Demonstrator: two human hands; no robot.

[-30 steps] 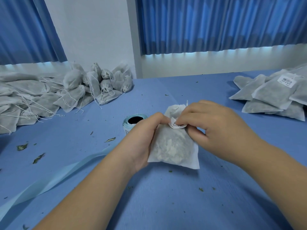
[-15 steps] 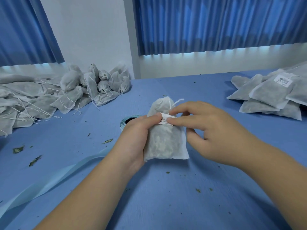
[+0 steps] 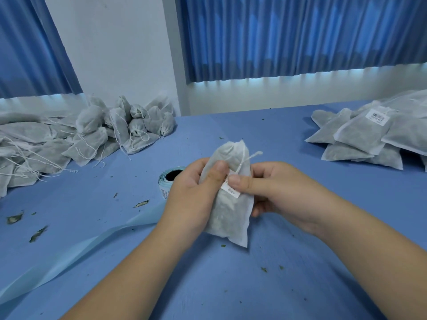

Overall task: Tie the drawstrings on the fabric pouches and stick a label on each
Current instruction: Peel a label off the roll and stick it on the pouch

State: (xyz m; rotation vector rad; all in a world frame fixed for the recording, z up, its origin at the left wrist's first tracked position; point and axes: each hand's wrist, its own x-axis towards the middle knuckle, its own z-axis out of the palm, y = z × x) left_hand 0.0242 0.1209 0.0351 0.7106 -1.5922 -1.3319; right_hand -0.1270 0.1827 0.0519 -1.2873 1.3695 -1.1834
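Note:
A white fabric pouch (image 3: 228, 218) filled with dried leaves stands nearly upright above the blue table (image 3: 231, 285), its tied drawstring (image 3: 250, 157) sticking out to the right. My left hand (image 3: 196, 192) grips the pouch from the left, thumb on its front. My right hand (image 3: 275, 190) holds it from the right, fingers behind, thumb pressing a white label (image 3: 231, 191) onto the front. The roll of labels (image 3: 169, 180) lies just behind my left hand.
A heap of unlabelled pouches (image 3: 92, 137) with loose strings fills the far left. A stack of flat labelled pouches (image 3: 369, 137) lies at the far right. A light blue backing strip (image 3: 69, 257) trails from the roll toward the near left. Leaf bits dot the table.
The pouch has been lifted off the table and turned upright. The label, earlier pinched between both hands' fingertips, now lies on the pouch front under my right thumb.

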